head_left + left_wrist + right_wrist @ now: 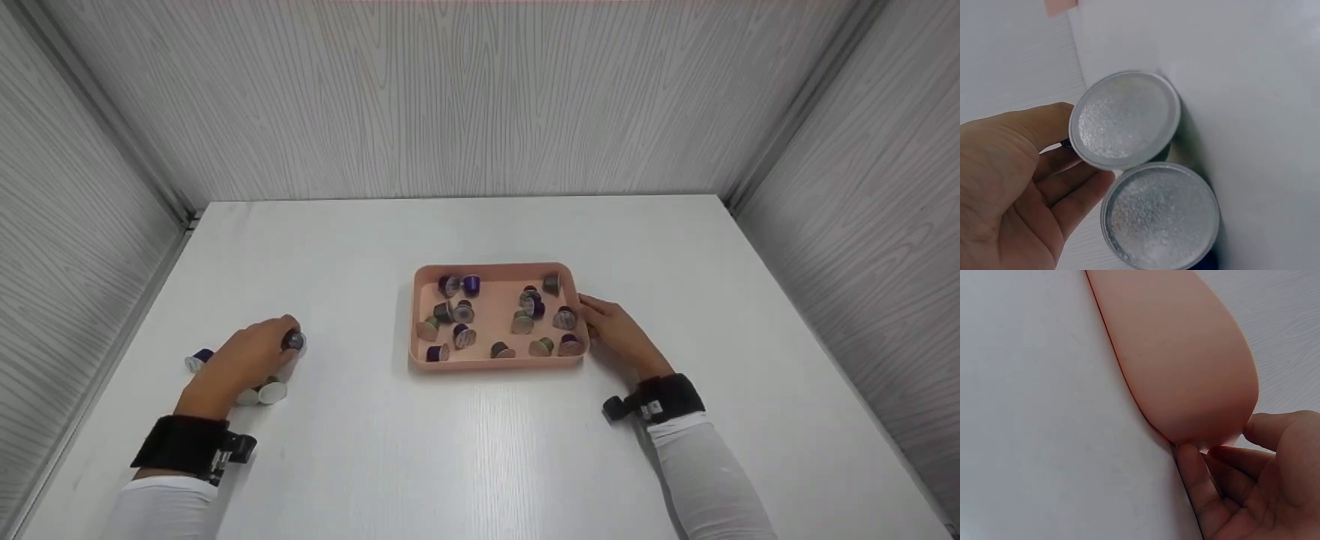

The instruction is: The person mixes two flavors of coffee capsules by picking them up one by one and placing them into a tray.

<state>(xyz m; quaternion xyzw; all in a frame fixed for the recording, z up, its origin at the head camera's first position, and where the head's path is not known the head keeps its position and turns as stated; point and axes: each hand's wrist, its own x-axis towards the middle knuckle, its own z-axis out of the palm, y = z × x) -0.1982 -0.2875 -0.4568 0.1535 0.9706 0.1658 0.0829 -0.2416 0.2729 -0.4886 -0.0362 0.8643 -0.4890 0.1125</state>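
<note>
My left hand (pixel 244 358), at the left of the table, pinches a dark coffee capsule (pixel 295 341) by its side. In the left wrist view the held capsule (pixel 1125 121) turns its silver foil lid to the camera, overlapping a second capsule (pixel 1159 216) below. Beside and partly under that hand lie a dark blue capsule (pixel 199 360) and pale-lidded capsules (pixel 271 391). At mid-table stands a pink tray (pixel 491 365) with several blue, green and dark capsules. My right hand (pixel 621 336) holds the tray's right side, thumb at the rim and fingertips (pixel 1189 458) low by its base.
The white table (pixel 450 457) meets a grey wood-grain back panel (pixel 465 97). Similar side panels (pixel 862 225) flank it left and right. Each wrist wears a black strap (pixel 667 397) with a small camera.
</note>
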